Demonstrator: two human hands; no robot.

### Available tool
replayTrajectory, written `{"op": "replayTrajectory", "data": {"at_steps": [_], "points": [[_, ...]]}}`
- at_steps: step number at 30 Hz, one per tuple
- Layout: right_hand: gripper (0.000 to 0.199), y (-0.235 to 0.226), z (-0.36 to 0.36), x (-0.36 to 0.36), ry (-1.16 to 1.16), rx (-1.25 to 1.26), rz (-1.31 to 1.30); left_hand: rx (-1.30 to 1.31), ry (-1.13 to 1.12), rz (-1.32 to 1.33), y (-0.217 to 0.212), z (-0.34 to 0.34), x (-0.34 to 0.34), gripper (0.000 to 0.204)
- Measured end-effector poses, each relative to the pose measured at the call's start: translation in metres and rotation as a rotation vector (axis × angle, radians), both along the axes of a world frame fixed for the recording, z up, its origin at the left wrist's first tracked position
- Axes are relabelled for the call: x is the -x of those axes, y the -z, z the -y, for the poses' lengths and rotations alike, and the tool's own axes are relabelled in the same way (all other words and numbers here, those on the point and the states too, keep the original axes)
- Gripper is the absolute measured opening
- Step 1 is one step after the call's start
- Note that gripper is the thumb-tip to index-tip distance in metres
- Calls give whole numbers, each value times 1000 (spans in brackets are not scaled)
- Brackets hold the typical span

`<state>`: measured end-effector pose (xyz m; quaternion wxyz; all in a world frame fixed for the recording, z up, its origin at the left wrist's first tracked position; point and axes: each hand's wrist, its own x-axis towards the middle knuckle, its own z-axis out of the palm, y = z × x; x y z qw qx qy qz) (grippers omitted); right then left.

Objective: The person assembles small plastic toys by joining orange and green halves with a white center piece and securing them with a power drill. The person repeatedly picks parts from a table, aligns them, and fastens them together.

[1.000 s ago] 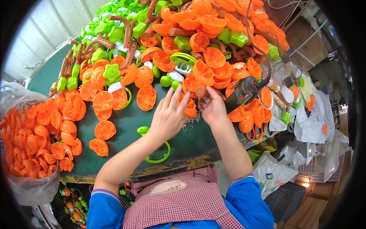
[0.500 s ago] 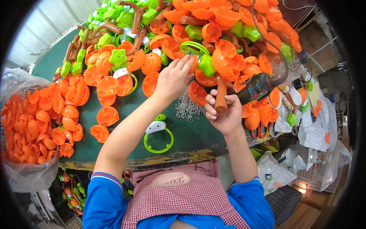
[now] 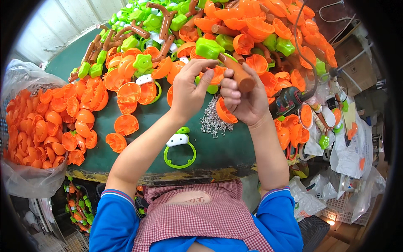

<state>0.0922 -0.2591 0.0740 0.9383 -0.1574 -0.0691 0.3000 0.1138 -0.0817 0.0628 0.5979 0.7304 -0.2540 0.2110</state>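
Brown stem piece (image 3: 238,74) with green flower cap (image 3: 208,48) held raised above green table (image 3: 226,149), in front of parts heap. Right hand (image 3: 245,101) closed around stem's lower end, likely to steady it; left hand (image 3: 189,90) pinched on stem just below cap. Orange shell (image 3: 223,112) partly hidden under right hand. Small screws (image 3: 212,122) piled just below hands, within reach. Joint between stem and cap obscured by fingers. Electric screwdriver (image 3: 289,101) partly masked by right wrist.
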Motion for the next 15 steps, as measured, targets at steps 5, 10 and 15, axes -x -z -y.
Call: {"op": "replayTrajectory", "data": {"at_steps": [5,10,15], "points": [[33,-18,-26,22,286,619,290,236,-48,38,-12,-25,26,8],[30,-13,-28,52,563,953,392,-144,-30,-16,5,-80,75,12],[35,14,-36,95,351,1356,686,-950,246,-122,62,-102,163,34]]}}
